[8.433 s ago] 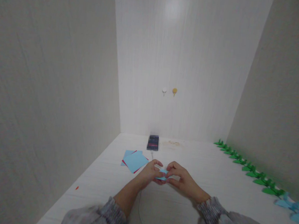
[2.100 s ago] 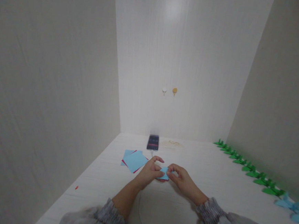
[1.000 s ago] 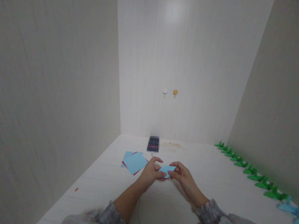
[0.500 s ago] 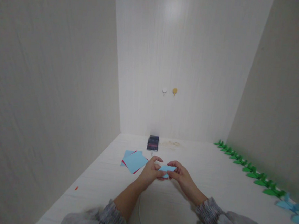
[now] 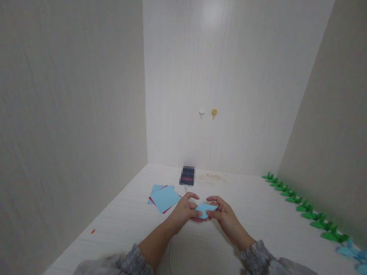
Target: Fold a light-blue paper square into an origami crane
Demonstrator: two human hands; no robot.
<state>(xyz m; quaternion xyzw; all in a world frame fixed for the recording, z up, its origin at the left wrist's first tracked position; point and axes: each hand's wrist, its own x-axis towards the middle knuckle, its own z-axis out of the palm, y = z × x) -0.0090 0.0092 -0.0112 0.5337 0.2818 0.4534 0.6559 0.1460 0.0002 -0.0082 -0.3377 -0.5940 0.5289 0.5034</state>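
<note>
A small piece of folded light-blue paper [image 5: 205, 210] is held between my two hands, above the white table. My left hand [image 5: 184, 208] pinches its left side, thumb on top and fingers underneath. On the right side, my right hand [image 5: 222, 211] grips the paper between thumb and fingers, its index finger arched above. Parts of the paper and the fingertips beneath it are hidden. To the left of my left hand lies a loose stack of square paper sheets [image 5: 165, 198], light blue with red edges showing.
A dark phone-like device [image 5: 187, 176], blurred, stands at the back with a white cable [image 5: 171, 261] running forward. Along the right wall runs a row of folded green paper figures [image 5: 305, 206], ending in light-blue ones [image 5: 365, 268]. A small orange scrap [image 5: 93, 231] lies at the left.
Both hands stay nearly in place on the folded paper. My right index finger has lifted slightly off the paper's far edge, and the right thumb has shifted a little right.
</note>
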